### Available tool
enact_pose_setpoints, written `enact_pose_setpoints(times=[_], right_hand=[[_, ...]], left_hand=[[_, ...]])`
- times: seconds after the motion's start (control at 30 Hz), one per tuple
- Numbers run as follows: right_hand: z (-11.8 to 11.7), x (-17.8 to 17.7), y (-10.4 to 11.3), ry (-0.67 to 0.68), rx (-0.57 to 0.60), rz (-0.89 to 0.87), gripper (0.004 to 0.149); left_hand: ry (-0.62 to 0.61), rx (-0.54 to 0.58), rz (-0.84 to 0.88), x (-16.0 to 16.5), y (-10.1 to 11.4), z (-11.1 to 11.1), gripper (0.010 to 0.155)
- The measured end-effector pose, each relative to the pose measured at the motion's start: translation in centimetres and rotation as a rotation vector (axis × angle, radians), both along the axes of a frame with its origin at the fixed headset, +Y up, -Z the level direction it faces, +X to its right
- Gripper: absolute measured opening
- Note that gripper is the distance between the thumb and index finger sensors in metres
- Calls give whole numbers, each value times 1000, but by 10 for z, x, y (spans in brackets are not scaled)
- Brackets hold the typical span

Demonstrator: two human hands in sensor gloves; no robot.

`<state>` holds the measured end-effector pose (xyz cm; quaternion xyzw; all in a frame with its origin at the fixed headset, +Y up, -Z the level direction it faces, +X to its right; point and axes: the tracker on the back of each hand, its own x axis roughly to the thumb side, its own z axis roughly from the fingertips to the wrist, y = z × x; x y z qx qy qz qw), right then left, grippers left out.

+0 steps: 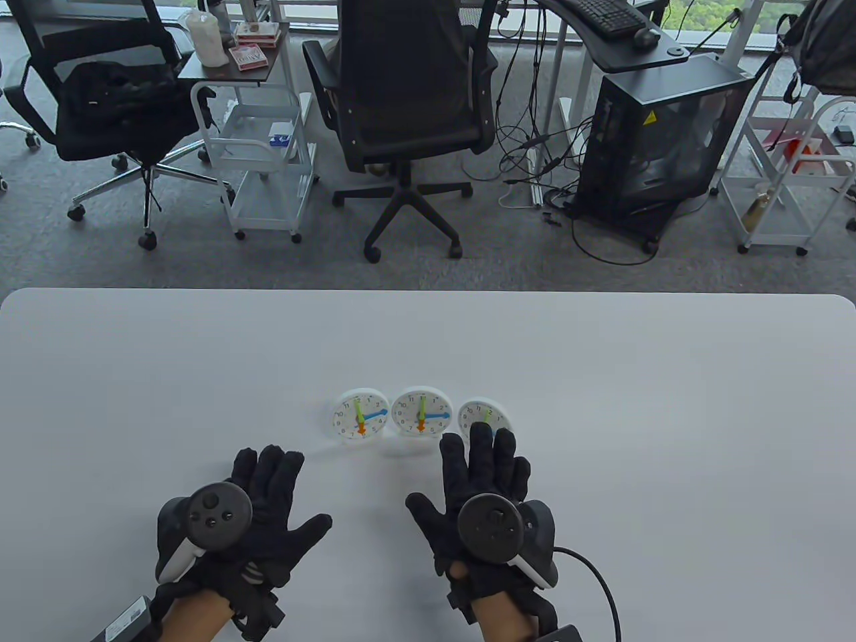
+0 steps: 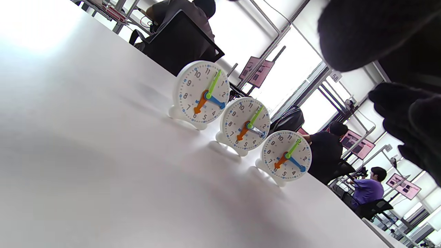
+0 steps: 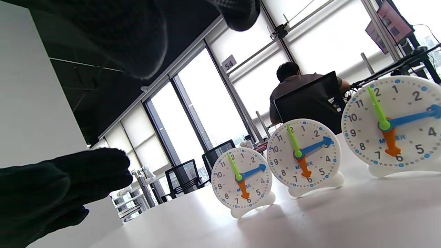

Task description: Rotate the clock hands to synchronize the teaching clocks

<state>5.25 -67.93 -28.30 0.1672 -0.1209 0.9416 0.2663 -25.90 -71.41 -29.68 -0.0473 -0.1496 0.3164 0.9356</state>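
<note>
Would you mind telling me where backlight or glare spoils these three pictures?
Left wrist view: bright windows wash out the background and glare whitens the white table. Right wrist view: backlit windows leave the gloved right hand a dark blur. Table view: evenly lit.

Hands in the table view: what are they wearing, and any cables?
Both the left hand and the right hand wear black fabric gloves over bare forearms. Each carries a dark round tracker with a white grip, the left tracker showing buttons. A black cable loops from the right wrist.
</note>
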Motion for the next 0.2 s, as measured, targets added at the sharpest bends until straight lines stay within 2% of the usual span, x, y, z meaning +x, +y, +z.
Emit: enact_pose_setpoints(times=[0.2], right_hand=[[4,-4,2,-12,26,54,94]], left_hand=[[23,-34,-12,-3,-8,-4,101]])
